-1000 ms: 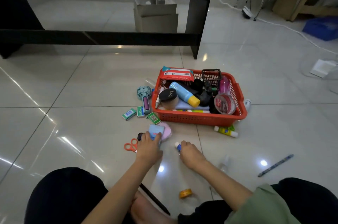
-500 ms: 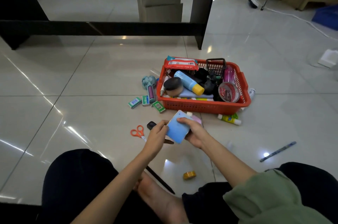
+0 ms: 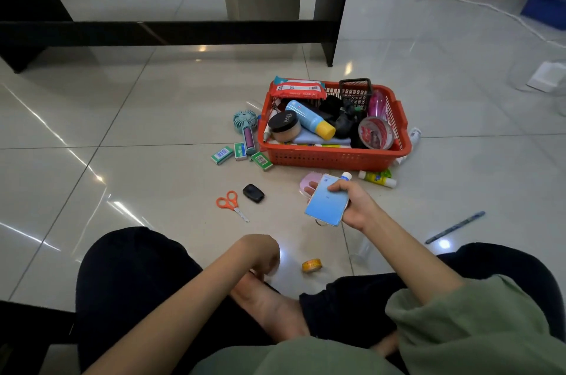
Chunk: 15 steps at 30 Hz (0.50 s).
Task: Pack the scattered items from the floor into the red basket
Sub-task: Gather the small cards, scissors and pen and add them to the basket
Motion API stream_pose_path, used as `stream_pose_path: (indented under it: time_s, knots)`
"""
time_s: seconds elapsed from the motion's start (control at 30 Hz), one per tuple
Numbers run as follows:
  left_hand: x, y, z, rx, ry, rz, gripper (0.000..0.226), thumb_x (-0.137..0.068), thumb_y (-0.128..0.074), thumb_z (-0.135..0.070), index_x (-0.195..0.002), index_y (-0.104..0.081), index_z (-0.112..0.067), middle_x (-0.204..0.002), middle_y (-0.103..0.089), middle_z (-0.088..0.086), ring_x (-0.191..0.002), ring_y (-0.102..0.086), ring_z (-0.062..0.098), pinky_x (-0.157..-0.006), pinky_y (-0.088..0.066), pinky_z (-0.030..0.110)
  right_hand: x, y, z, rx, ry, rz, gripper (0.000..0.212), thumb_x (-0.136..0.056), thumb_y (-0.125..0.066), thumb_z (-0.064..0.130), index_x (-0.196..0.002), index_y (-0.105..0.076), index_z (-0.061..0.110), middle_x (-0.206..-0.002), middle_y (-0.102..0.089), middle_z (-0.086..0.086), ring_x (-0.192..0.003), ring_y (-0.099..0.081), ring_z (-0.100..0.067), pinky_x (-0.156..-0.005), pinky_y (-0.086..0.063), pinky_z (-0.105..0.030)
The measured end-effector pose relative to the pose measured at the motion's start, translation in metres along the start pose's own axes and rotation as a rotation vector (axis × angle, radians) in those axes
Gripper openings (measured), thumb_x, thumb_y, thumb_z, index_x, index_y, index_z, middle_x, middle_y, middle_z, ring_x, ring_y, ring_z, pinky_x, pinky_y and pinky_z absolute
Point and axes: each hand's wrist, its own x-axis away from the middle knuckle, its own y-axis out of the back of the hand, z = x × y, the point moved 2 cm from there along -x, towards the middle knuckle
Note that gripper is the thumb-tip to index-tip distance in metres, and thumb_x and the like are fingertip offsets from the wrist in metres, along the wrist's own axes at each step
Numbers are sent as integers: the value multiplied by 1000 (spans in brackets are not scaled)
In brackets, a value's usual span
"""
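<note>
Left hand (image 3: 264,255) fingers curled under, hidden near the foot (image 3: 269,307).

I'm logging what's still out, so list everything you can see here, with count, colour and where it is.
red basket: 1, red, on the floor, crowded with items
blue bottle: 1, blue with yellow cap, in the basket
tape roll: 1, red and white, in the basket
small boxes: 3, green, floor left of the basket
mini fan: 1, teal, beside the basket's left wall
scissors: 1, orange handles, floor
black fob: 1, black, right of the scissors
glue stick: 1, yellow, floor in front of the basket
pen: 1, blue, floor on the right
yellow roll: 1, floor near the legs
blue case: 1, light blue, held
right hand: grips the blue case
left hand: near the foot, grip unclear
</note>
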Motion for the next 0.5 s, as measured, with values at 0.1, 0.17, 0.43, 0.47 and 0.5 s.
stream_pose_path:
  time_s: [0.1, 0.17, 0.43, 0.47, 0.5]
  knots:
    - [-2, -3, -7, -198, 5, -14, 24, -84, -60, -6, -108, -61, -3, -118, -58, 14, -98, -57, 31, -69, -37, 29, 5, 5, -2, -40, -6, -21, 30, -87, -37, 1, -116, -43, 5, -70, -75, -11, -61, -72, -26, -64, -59, -41]
    - [-3, -4, -9, -316, -37, -64, 18, -85, -61, -9, -103, -60, -6, -121, -58, 14, -107, -58, 33, -74, -43, 34, 6, 7, -2, -81, -2, -26, 31, -87, -38, 0, -117, -40, 6, -68, -74, -12, -60, -72, -26, -61, -59, -41]
    - [0, 15, 17, 532, -7, -522, 20, -88, -55, -17, -100, -54, -1, -94, -63, 16, -84, -60, 29, -63, -47, 26, 5, 0, -9, -174, -17, -10, 19, -88, -44, 13, -106, -44, 6, -62, -69, -17, -54, -70, -26, -62, -59, -41]
    - [1, 22, 18, 865, 16, -612, 13, -89, -56, -13, -95, -54, -2, -85, -62, 12, -74, -60, 22, -54, -49, 19, 4, -2, -10, -173, -22, -26, 17, -89, -47, 18, -101, -48, 5, -62, -68, -15, -52, -69, -24, -66, -57, -40]
    - [1, 29, 17, 1192, 14, -675, 8, -90, -57, -11, -88, -52, -4, -78, -59, 8, -66, -60, 15, -49, -51, 14, 3, -4, -12, -155, -18, -48, 16, -90, -50, 22, -96, -51, 7, -65, -66, -13, -53, -67, -22, -68, -54, -39]
